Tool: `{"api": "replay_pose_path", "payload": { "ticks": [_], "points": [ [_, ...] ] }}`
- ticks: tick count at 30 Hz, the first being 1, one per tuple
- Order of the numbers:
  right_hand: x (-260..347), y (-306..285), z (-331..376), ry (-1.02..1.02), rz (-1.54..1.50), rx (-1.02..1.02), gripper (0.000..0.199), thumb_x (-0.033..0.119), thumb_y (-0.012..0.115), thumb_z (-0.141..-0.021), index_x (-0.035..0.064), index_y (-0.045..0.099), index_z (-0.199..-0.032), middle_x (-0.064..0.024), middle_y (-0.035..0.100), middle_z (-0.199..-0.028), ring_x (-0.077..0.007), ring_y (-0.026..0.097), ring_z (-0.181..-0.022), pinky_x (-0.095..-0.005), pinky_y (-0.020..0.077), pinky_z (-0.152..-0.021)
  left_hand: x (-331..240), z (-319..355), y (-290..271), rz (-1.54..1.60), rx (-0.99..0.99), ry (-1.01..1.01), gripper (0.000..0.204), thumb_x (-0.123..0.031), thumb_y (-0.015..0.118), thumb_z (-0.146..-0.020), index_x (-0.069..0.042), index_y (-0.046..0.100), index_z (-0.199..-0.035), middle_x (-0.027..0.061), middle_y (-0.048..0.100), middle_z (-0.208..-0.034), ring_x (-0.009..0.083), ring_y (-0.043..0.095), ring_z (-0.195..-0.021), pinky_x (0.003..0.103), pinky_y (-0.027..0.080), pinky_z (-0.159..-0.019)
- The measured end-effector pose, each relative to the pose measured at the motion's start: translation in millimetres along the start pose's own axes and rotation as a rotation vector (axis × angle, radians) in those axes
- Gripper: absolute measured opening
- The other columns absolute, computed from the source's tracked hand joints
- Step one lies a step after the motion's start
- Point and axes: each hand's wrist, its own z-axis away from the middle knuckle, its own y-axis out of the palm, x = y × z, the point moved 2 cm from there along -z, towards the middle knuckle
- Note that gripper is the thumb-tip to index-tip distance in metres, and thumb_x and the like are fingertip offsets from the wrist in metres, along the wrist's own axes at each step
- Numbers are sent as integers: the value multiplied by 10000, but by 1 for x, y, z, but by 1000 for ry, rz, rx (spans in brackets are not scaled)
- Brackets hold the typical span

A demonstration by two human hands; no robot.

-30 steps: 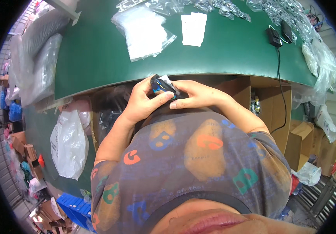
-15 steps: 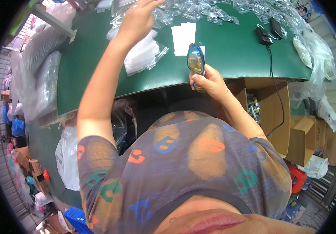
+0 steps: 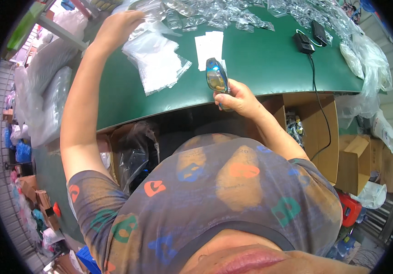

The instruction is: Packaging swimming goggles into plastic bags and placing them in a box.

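Note:
My right hand point(image 3: 238, 97) is closed around the middle of a pair of swimming goggles point(image 3: 216, 76) with mirrored, bluish-gold lenses. One lens points up past my fingers, over the table's near edge; the other is mostly hidden below my hand. My left hand point(image 3: 119, 31) is stretched out at the far left of the table, its fingers extended over clear plastic bags point(image 3: 148, 28). I cannot make out anything held in it. Nearer to me lies a stack of flat clear bags with white inserts point(image 3: 155, 68). White paper slips point(image 3: 208, 49) lie beyond the goggles.
Many small clear packets point(image 3: 224, 17) cover the back of the green table point(image 3: 269, 59). A black adapter point(image 3: 304, 44) with a cable hanging over the edge is at the right. An open cardboard box point(image 3: 319, 132) stands below it. Plastic wrap point(image 3: 52, 100) hangs at the left.
My left hand has swung left and slightly down, away from the packets at the back, uncovering more of the bag stack. The goggles stay in my right hand, shifted slightly left in view.

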Motion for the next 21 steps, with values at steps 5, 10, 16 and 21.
{"api": "replay_pose_path", "payload": {
  "ticks": [5,10,16,21],
  "points": [
    [-3,-3,0,-6,46,42,293,218,708,-947,43,587,-1148,-33,626,-950,-115,613,-817,-278,528,-708,-9,67,-7,-180,-204,78,206,-75,685,-866,-114,710,-1066,88,732,-1025,310,691,-907,401,565,-769],
    [0,0,1,-6,91,38,290,206,724,-934,44,592,-1136,-27,623,-951,-110,609,-799,-268,515,-685,-39,127,40,-123,-160,-24,327,-52,657,-887,-125,690,-1204,86,714,-1169,288,701,-969,391,573,-843],
    [3,3,3,5,58,26,281,199,737,-922,50,596,-1113,-17,621,-952,-102,602,-783,-260,504,-677,-50,136,18,-68,-146,-69,236,-69,709,-856,-103,685,-1088,61,697,-1065,280,682,-974,386,565,-806],
    [2,4,4,-32,136,16,277,194,745,-915,54,597,-1102,-7,614,-942,-91,586,-777,-257,494,-679,-63,155,12,33,-61,-63,224,-49,752,-782,-81,667,-988,54,677,-1001,275,671,-937,383,554,-790]
  ]
}}
